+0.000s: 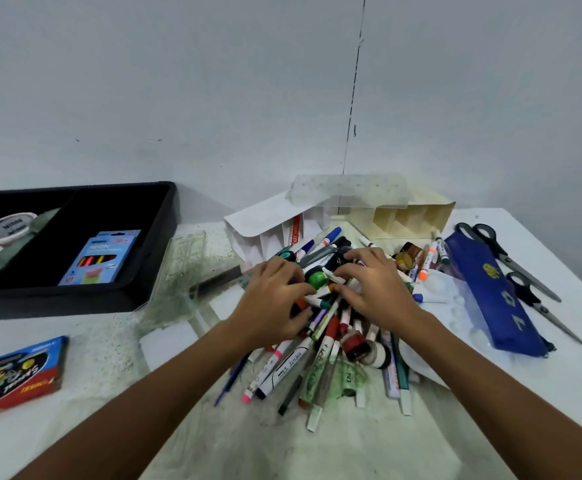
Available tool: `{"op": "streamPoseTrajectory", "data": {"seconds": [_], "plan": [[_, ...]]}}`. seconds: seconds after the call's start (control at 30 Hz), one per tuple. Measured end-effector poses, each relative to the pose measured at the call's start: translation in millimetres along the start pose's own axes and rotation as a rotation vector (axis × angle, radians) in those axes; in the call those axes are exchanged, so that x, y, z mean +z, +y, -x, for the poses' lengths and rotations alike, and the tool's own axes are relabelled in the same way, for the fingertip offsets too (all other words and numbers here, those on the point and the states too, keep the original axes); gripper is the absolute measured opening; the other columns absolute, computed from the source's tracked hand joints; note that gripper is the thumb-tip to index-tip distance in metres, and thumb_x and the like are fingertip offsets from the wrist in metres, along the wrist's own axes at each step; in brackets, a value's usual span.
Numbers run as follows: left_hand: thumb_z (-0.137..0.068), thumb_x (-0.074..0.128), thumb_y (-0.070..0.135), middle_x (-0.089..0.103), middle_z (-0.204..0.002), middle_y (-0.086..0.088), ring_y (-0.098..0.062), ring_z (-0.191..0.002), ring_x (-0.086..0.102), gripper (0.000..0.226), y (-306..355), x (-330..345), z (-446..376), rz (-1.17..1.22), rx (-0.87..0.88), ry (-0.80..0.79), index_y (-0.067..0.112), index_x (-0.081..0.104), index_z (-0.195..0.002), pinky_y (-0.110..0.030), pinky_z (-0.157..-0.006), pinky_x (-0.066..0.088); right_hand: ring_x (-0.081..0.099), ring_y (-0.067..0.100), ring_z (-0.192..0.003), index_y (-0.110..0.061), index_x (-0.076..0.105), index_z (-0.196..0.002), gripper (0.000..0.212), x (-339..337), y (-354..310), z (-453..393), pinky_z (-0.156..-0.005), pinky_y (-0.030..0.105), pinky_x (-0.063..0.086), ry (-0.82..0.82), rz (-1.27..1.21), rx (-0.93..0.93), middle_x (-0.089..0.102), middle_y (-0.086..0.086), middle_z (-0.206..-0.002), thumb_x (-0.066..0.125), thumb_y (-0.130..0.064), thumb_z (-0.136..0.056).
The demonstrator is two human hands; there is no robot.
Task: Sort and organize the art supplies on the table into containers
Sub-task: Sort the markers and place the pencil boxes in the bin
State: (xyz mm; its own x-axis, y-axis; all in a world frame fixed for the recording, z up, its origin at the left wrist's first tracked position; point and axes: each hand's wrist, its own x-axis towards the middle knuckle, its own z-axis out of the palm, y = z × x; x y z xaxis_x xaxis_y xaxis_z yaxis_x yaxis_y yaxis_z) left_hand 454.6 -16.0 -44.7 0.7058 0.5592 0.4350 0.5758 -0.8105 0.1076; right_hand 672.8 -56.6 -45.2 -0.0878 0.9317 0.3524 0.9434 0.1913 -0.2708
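Observation:
A heap of markers and pens [317,362] lies in the middle of the white table [92,344]. My left hand [275,303] rests on the heap's left side with curled fingers touching markers. My right hand [372,282] lies on the heap's right side, fingers bent among the markers. A green cap [317,278] shows between the two hands. Whether either hand grips a marker is hidden by the fingers. A black tray [75,299] at the left holds a blue neon pencil box [100,258] and white round tubs [5,226].
A white divided organizer [265,233] and a cream one [407,216] stand behind the heap. A blue pencil pouch [490,292] and two scissors [524,275] lie at the right. A red-blue pencil box [16,372] sits front left. A clear plastic case [178,278] lies beside the tray.

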Motion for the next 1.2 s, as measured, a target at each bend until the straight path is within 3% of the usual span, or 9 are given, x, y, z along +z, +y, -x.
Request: {"op": "streamPoseTrajectory", "data": {"seconds": [0.1,0.33,0.53,0.63,0.73,0.83,0.9,1.03,1.2], "plan": [[-0.07,0.064,0.035,0.055,-0.09,0.0,-0.025,-0.094,0.048,0.025,5,15,-16,-0.024,0.019,-0.059,0.023,0.075,-0.089,-0.043,-0.078,0.043,0.038,0.033,-0.125,-0.019,0.072,-0.104,0.026,5,-5,-9,-0.096,0.048,0.035,-0.158,0.079,0.003,0.053,0.008,-0.128,0.07,-0.034,-0.082],[-0.074,0.062,0.031,0.057,-0.088,0.004,-0.019,-0.092,0.045,0.016,-1,30,-22,0.063,0.007,-0.03,0.021,0.073,-0.083,-0.043,-0.075,0.042,0.039,0.024,-0.113,-0.02,0.068,-0.089,0.011,8,-4,-8,-0.092,0.043,0.035,-0.113,0.029,0.049,0.053,-0.001,-0.11,0.07,-0.026,-0.081],[-0.088,0.066,0.025,0.063,-0.093,0.005,-0.008,-0.088,0.058,0.018,3,5,-29,0.564,-0.158,0.053,0.015,0.068,-0.103,-0.026,-0.076,0.051,0.061,0.015,-0.077,-0.018,0.064,-0.082,0.02,-18,0,-9,-0.072,0.024,0.05,-0.022,-0.741,0.327,0.066,0.006,-0.083,0.074,0.0,-0.08],[-0.09,0.066,0.015,0.067,-0.087,0.002,-0.011,-0.074,0.066,0.021,5,-5,-29,0.78,-0.254,0.095,0.015,0.067,-0.111,-0.03,-0.069,0.058,0.065,0.019,-0.078,-0.012,0.066,-0.092,0.019,-28,-8,-10,-0.071,0.032,0.057,0.039,-1.056,0.451,0.065,0.02,-0.085,0.063,0.005,-0.088],[-0.088,0.068,0.012,0.063,-0.089,0.0,-0.013,-0.066,0.063,0.025,2,-14,-25,0.79,-0.32,0.103,0.015,0.07,-0.113,-0.033,-0.063,0.058,0.07,0.029,-0.076,-0.01,0.065,-0.109,0.022,-33,-20,-9,-0.063,0.04,0.06,-0.041,-1.354,0.554,0.064,0.017,-0.086,0.053,0.001,-0.095],[-0.081,0.075,0.007,0.065,-0.089,0.0,-0.007,-0.069,0.063,0.028,1,-26,-16,0.783,-0.431,0.052,0.018,0.072,-0.107,-0.018,-0.063,0.052,0.063,0.022,-0.055,-0.002,0.058,-0.113,0.023,-32,-32,-7,-0.041,0.026,0.046,-0.117,-1.299,0.55,0.066,0.012,-0.074,0.062,-0.002,-0.09],[-0.073,0.082,0.005,0.069,-0.084,-0.002,-0.012,-0.073,0.067,0.028,-1,-34,-7,0.837,-0.516,0.033,0.018,0.07,-0.094,-0.021,-0.066,0.054,0.057,0.018,-0.05,0.007,0.059,-0.103,0.022,-27,-41,-7,-0.039,0.023,0.04,-0.109,-1.246,0.555,0.064,0.01,-0.066,0.068,-0.002,-0.085],[-0.071,0.081,-0.003,0.073,-0.08,-0.014,-0.019,-0.07,0.069,0.018,-11,-51,19,0.966,-0.619,0.017,0.001,0.07,-0.084,-0.026,-0.066,0.056,0.059,0.016,-0.057,0.002,0.071,-0.091,0.009,-21,-64,-10,-0.05,0.021,0.049,-0.145,-1.219,0.524,0.068,0.011,-0.068,0.066,0.004,-0.084],[-0.079,0.07,-0.01,0.073,-0.083,-0.015,-0.02,-0.074,0.07,0.019,-28,-76,58,1.031,-0.727,-0.017,-0.001,0.07,-0.095,-0.021,-0.067,0.055,0.068,0.018,-0.069,-0.001,0.068,-0.108,0.023,-11,-102,-14,-0.064,0.021,0.057,-0.264,-1.193,0.477,0.071,0.018,-0.089,0.058,0.008,-0.089]]}}
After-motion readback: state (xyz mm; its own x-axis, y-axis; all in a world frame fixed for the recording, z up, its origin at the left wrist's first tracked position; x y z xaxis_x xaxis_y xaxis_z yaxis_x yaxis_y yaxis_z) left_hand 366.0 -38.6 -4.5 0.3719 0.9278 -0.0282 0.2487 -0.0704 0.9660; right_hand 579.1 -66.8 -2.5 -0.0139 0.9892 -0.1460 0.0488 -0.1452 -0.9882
